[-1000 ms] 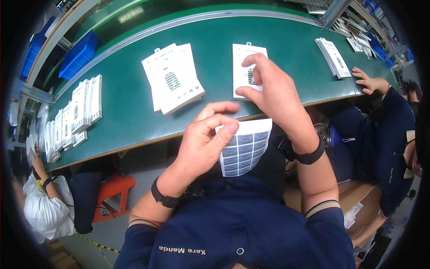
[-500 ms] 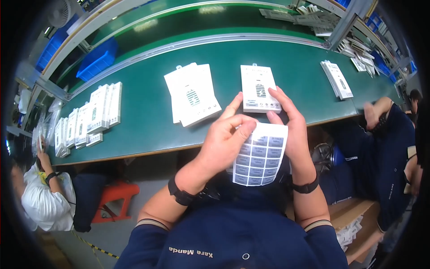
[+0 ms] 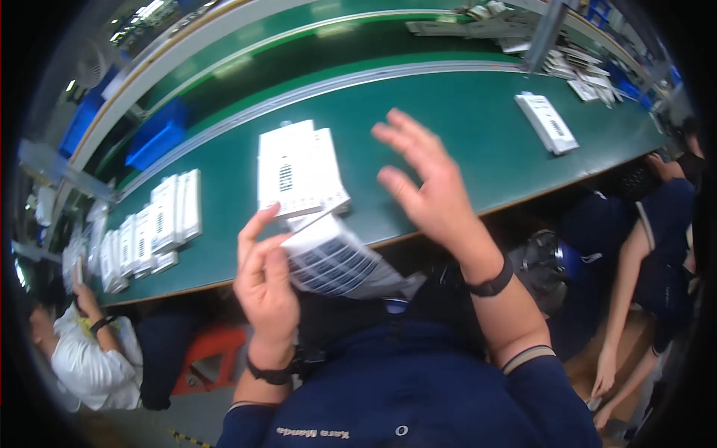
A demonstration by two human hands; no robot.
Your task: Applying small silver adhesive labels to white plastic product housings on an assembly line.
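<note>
My left hand [image 3: 267, 287] is closed on a sheet of labels [image 3: 336, 261], white with rows of silver-grey rectangles, pinched at its upper left corner. The sheet hangs curled over the table's near edge and is blurred. One extended fingertip is at the near edge of a small stack of flat white boxes [image 3: 287, 164]; whether it touches cannot be made out. The top box lies skewed over those beneath. To the right, my right hand [image 3: 429, 175] is held above the green tabletop, fingers spread, with nothing in it.
Upright white boxes [image 3: 160, 216] stand in a row at the left, before a blue bin [image 3: 158, 133]. A short stack of boxes [image 3: 547, 123] lies at the right, with a loose pile [image 3: 579, 71] behind. Co-workers sit on both sides; a red stool [image 3: 213, 355] is lower left.
The box formerly at my right hand now appears on top of the middle stack, and that hand is off it. My left hand has carried the label sheet leftward. The view has shifted slightly.
</note>
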